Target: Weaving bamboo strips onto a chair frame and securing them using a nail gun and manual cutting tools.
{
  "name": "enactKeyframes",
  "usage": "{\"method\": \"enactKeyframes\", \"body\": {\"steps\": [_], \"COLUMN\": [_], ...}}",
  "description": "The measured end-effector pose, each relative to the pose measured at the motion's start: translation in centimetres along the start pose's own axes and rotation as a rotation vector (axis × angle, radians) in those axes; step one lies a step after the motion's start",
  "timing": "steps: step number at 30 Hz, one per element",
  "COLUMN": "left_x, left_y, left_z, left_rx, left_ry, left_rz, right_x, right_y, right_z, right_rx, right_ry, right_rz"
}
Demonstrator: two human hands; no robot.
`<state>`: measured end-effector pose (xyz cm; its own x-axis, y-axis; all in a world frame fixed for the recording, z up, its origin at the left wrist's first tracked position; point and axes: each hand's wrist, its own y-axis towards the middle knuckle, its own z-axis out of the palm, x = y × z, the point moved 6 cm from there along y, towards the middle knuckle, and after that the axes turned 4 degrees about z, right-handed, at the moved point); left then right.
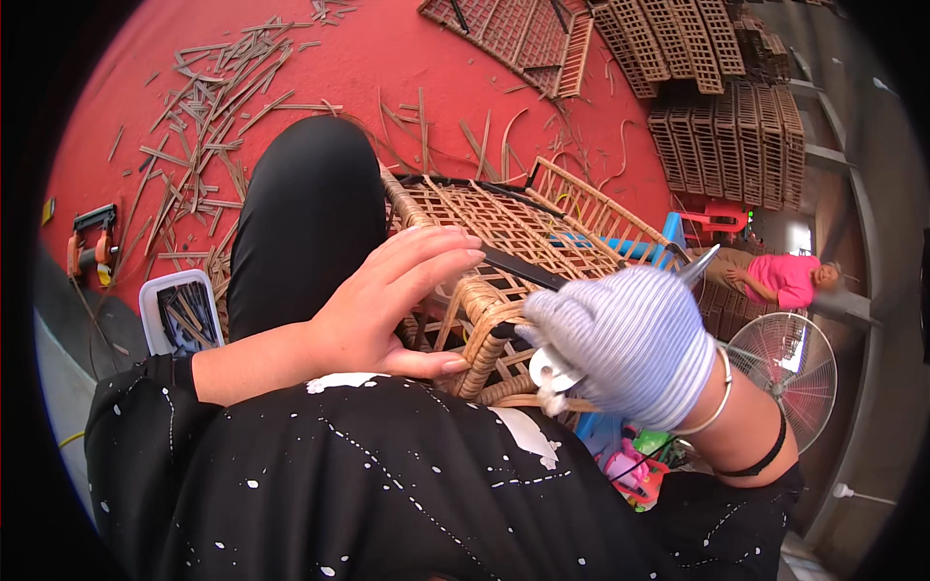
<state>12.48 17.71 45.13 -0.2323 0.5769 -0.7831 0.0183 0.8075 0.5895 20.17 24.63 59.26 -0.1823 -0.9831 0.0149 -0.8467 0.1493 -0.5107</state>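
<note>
A woven rattan frame [484, 218] with black bars and an open lattice lies across my lap. At its near corner a strip winds around the post [481, 308]. My bare left hand [412, 290] rests against this corner, fingers stretched out and thumb apart, holding nothing. My right hand [625, 339], in a striped grey-white glove, is closed around a pair of scissors. Their white handle loops [554, 376] show below the fingers, and a pointed metal blade [699, 263] sticks out past the knuckles. The gloved fingertips are at the wrapped corner; whether they also pinch the strip is hidden.
Cut rattan strips [218, 107] litter the red floor. A white tub [179, 310] of dark pieces and a nail gun [94, 247] are at left. Woven panels [727, 136] are stacked at far right, near a person in pink [783, 281] and a fan [790, 373].
</note>
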Motion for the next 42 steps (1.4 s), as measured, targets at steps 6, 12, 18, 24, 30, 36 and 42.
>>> {"method": "enactKeyframes", "body": {"steps": [6, 12, 18, 24, 30, 36, 42], "left_x": [-0.3, 0.5, 0.0, -0.2, 0.3, 0.6, 0.6], "left_y": [-0.2, -0.5, -0.1, -0.3, -0.7, -0.4, -0.9], "left_z": [-0.4, -0.8, 0.1, 0.0, -0.3, -0.2, -0.3], "left_rx": [-0.009, -0.021, -0.001, 0.013, -0.012, -0.013, -0.026], "left_ry": [-0.03, 0.001, 0.012, -0.012, 0.019, -0.029, -0.006], "left_rz": [-0.082, -0.061, -0.048, -0.045, -0.093, -0.055, -0.063], "right_x": [-7.3, -4.3, -7.4, -9.4, -11.1, -6.6, -4.1], "right_y": [-9.9, -7.1, -12.7, -12.6, -9.2, -12.4, -3.9], "right_z": [-12.2, -1.3, -2.9, -2.2, 0.5, -8.3, -7.7], "right_rx": [-1.016, -1.077, -1.478, -1.332, -1.169, -1.381, -0.876], "right_ry": [1.384, 0.944, 0.931, 1.533, 1.65, 1.451, 1.79], "right_rz": [-0.021, -0.141, -0.01, -0.177, 0.006, -0.137, -0.286]}}
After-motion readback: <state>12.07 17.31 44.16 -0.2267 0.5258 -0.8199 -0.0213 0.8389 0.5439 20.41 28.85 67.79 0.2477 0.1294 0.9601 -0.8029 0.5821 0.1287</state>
